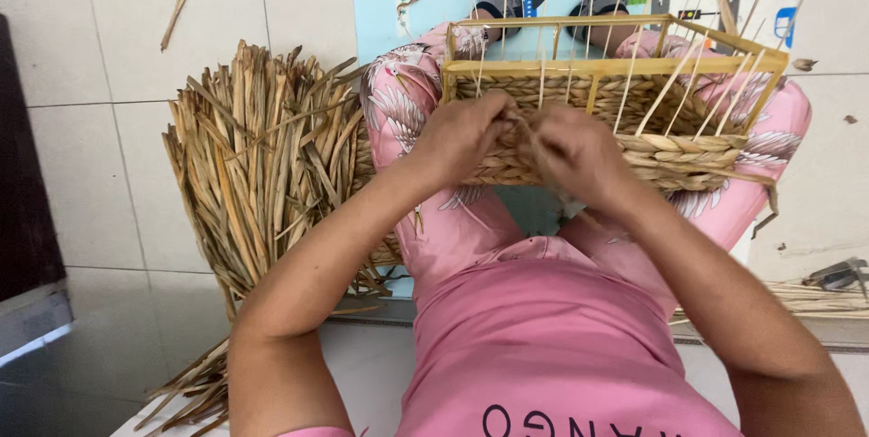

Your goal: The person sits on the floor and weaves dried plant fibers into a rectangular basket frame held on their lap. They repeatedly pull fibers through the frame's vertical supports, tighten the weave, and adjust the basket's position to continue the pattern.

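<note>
A half-woven basket [688, 152] of twisted dry straw rests on my lap, built around a yellow wooden frame [597, 66] with thin upright stakes. My left hand [457, 138] and my right hand [575, 152] meet at the basket's near wall, both pinching a twisted straw strand [523, 129] between the fingers. The strand's ends are hidden under my fingers. My legs, in pink patterned trousers [398, 102], support the basket from below.
A big bundle of dry straw leaves [262, 166] lies on the white tiled floor [100, 129] to my left. A light blue mat [380, 12] lies under my feet. Loose straw bits lie at the top left. A dark metal tool [837, 274] lies at right.
</note>
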